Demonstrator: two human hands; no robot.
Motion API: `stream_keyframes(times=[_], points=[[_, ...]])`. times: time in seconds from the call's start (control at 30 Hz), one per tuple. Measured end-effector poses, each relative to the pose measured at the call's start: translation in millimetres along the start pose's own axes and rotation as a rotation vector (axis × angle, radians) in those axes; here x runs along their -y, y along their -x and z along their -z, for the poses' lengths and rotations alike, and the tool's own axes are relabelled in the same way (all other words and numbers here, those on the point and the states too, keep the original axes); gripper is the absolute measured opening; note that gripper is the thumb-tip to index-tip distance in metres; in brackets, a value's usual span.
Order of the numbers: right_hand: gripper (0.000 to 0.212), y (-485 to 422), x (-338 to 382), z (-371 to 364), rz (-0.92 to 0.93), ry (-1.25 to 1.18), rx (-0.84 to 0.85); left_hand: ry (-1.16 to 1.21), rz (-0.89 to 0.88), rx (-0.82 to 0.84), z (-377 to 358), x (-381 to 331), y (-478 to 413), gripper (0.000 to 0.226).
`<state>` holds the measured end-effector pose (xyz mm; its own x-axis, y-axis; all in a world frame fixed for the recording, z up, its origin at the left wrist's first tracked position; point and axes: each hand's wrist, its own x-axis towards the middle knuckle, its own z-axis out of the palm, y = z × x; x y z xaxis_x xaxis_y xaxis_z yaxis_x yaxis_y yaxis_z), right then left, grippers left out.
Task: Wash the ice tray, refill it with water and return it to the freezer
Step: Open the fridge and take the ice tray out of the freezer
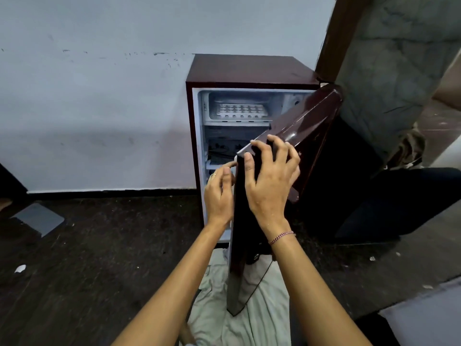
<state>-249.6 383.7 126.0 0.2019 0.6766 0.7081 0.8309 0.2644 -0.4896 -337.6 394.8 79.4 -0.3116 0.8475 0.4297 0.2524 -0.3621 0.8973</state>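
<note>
A small dark-red fridge (249, 68) stands against the pale wall with its door (306, 126) swung partly open toward me. In the top freezer compartment lies a white ice tray (240, 109) with several cells. My right hand (270, 178) rests on the door's outer face near its top corner, fingers spread and curled over the edge. My left hand (219, 193) touches the door's inner edge, fingers lightly bent, a ring on one finger. Neither hand touches the tray.
A pale cloth (249, 318) lies on the dark floor under the door. A grey slab (37, 218) sits at the left. A dark bulky object (399, 203) and a marble wall (399, 71) stand to the right of the fridge.
</note>
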Motion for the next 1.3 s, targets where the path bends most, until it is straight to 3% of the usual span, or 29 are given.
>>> stream_keyframes(times=[0.2,0.27,0.37,0.6,0.9,1.2,1.3], points=[[0.042,-9,-22,48,-0.096,0.319,-0.119,0.056,-0.173,0.088,-33,-31,10,0.029],[0.036,-9,-33,65,-0.125,0.365,-0.128,0.079,-0.205,0.16,-48,-40,10,0.03],[0.027,-2,-52,93,-0.118,0.375,-0.144,0.075,-0.26,0.311,-79,-53,7,0.03],[0.036,3,-105,140,-0.077,0.453,-0.156,0.053,-0.529,0.728,-166,-91,19,0.037],[0.039,1,-178,183,-0.069,0.64,-0.185,-0.136,-0.772,0.726,-229,-103,43,0.047],[0.029,-2,-202,194,-0.016,0.581,-0.24,-0.211,-0.819,0.705,-243,-104,48,0.048],[0.024,8,-186,178,0.047,0.55,-0.308,-0.29,-0.729,0.656,-223,-90,42,0.048]])
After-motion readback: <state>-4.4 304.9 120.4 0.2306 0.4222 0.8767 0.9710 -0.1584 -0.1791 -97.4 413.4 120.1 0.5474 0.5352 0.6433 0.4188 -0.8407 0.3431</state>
